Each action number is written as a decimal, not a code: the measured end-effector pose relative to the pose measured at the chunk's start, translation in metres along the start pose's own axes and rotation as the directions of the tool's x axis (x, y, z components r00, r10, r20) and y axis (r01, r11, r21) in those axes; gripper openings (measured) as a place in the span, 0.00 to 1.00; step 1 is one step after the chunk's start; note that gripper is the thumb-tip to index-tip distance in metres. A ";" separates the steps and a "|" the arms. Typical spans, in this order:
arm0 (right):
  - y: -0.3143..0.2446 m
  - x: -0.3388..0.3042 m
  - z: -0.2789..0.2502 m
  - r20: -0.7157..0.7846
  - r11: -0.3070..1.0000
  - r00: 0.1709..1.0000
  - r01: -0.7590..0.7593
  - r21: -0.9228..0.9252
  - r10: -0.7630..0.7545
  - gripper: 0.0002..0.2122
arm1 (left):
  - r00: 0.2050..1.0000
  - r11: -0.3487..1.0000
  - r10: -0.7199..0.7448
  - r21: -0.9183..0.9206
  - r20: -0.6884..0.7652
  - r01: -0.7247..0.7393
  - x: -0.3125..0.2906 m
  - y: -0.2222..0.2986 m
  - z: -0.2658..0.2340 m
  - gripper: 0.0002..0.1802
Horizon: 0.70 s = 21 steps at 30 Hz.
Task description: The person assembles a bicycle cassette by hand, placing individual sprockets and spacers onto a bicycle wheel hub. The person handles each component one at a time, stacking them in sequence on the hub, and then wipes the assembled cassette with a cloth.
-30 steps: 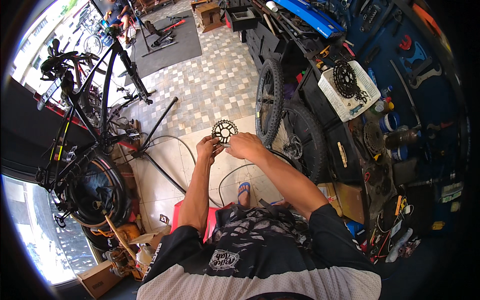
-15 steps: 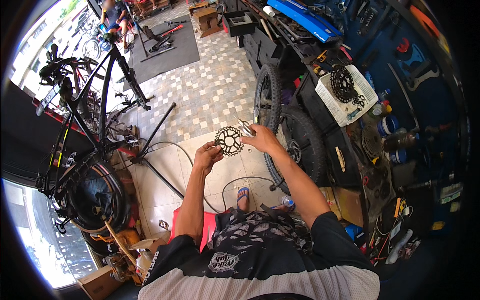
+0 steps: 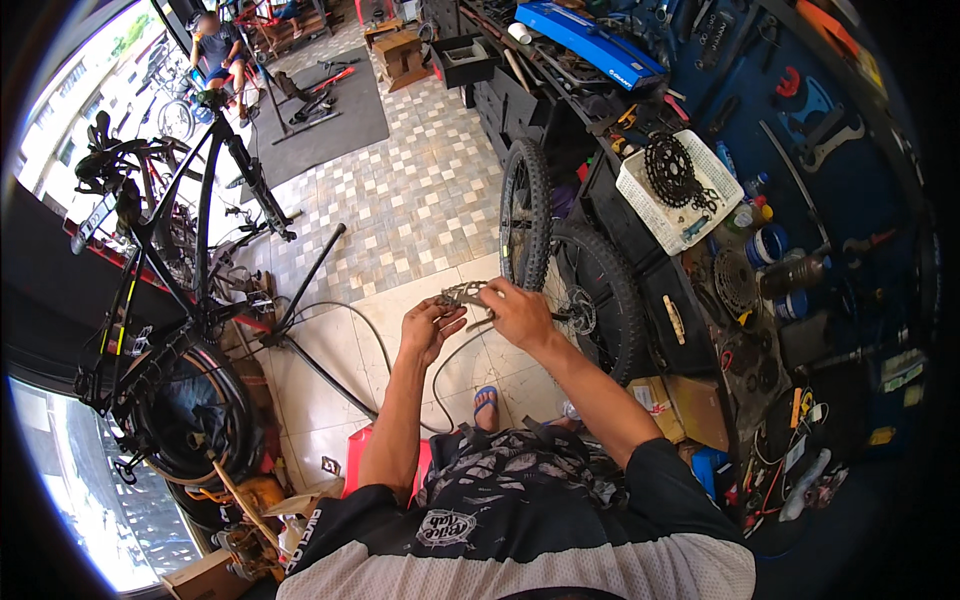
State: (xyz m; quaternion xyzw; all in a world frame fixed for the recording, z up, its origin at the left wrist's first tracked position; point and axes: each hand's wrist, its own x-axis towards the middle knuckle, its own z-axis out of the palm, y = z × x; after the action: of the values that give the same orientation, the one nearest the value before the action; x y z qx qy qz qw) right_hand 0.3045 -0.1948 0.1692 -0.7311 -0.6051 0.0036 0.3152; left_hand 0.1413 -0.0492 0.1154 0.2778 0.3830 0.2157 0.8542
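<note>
A black toothed chainring [image 3: 463, 292] is held out in front of me, tipped so that it shows nearly edge-on. My left hand [image 3: 430, 328] pinches its left side between thumb and fingers, with the other fingers loosely bent. At the chainring's right side, my right hand [image 3: 522, 316] is closed, knuckles up. A greyish metal piece [image 3: 480, 300] shows beside its fingertips, probably the silver pointed tool seen earlier; most of it is hidden by the hand.
To the right stand two bicycle wheels [image 3: 527, 215] and a bench with a white basket [image 3: 640, 205] holding a cassette. A bicycle frame [image 3: 205, 190] hangs at left. A black hose [image 3: 385, 345] crosses the floor. A person [image 3: 222, 60] sits far left.
The chainring has turned from facing me to nearly edge-on. My right hand has moved slightly down, and its silver tool is now mostly out of sight. The view has shifted slightly.
</note>
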 end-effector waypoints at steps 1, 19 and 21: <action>0.000 -0.003 0.004 0.023 0.999 0.999 0.024 -0.032 -0.024 0.12 | 0.998 0.998 -0.007 -0.066 0.055 0.011 0.000 0.001 0.002 0.09; -0.021 0.011 0.005 0.662 0.978 0.727 -0.064 -0.199 0.183 0.20 | 0.994 0.948 0.061 0.318 -0.089 -0.030 0.027 0.003 -0.042 0.15; -0.029 0.016 0.016 0.664 0.975 0.741 0.060 -0.214 0.100 0.17 | 0.993 0.939 0.069 0.342 -0.099 -0.031 0.032 0.000 -0.044 0.14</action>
State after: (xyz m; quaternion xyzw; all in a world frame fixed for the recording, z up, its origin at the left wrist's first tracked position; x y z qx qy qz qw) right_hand 0.2769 -0.1715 0.1761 -0.7175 -0.6664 0.2025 -0.0072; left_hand 0.1267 -0.0168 0.0736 0.4183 0.4534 0.1829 0.7655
